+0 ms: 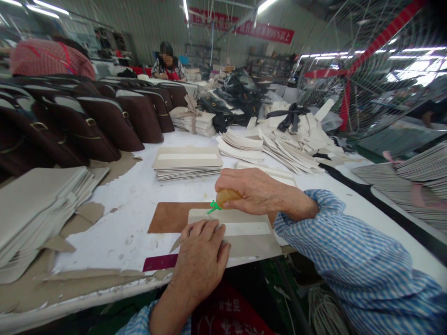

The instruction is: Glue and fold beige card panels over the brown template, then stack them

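A beige panel [249, 237] with a white strip lies at the near table edge, partly over a brown sheet [169, 217]. My left hand [200, 258] rests flat on the panel's left end, fingers stretched forward. My right hand [253, 190] is closed round a small amber squeeze bottle [226, 197], whose green tip [213, 207] touches the panel's top edge.
Stacks of beige panels sit at the left [38, 204], centre [188, 163] and right [415, 181]. A row of brown bags [115, 118] lines the far left. Loose pale pieces [293, 135] pile up behind. Two people sit at the far end.
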A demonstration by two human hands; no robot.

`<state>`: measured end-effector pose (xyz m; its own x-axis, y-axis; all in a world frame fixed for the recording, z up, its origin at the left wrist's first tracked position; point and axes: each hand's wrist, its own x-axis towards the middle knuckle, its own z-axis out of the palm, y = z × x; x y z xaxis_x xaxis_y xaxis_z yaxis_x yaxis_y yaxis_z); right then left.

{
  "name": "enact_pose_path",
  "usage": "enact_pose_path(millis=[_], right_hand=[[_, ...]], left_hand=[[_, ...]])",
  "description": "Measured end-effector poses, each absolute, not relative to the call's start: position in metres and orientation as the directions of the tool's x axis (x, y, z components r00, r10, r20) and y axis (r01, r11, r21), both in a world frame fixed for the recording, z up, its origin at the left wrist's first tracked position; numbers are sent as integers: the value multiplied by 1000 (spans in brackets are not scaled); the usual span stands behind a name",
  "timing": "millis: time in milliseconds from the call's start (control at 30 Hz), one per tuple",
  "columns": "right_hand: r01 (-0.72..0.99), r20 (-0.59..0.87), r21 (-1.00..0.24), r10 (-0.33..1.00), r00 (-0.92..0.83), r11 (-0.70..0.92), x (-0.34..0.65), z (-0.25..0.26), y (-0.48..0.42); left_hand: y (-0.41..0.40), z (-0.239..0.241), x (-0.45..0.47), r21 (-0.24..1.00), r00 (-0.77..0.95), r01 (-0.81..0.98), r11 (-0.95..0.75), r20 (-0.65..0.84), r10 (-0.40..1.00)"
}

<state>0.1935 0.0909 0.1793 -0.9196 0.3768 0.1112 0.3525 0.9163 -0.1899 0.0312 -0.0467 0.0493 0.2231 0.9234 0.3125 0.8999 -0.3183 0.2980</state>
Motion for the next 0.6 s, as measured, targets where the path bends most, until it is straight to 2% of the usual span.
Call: enact_pose_path(millis=[267, 600], right_hand=[[298, 164, -144, 319, -933, 944, 176, 177, 87], [390, 64, -191, 408, -911, 901, 203, 186, 90]], left_hand=[[-46, 50, 30, 267, 231, 909, -319, 315, 921], [-47, 49, 30, 272, 235, 904, -329, 326, 916]])
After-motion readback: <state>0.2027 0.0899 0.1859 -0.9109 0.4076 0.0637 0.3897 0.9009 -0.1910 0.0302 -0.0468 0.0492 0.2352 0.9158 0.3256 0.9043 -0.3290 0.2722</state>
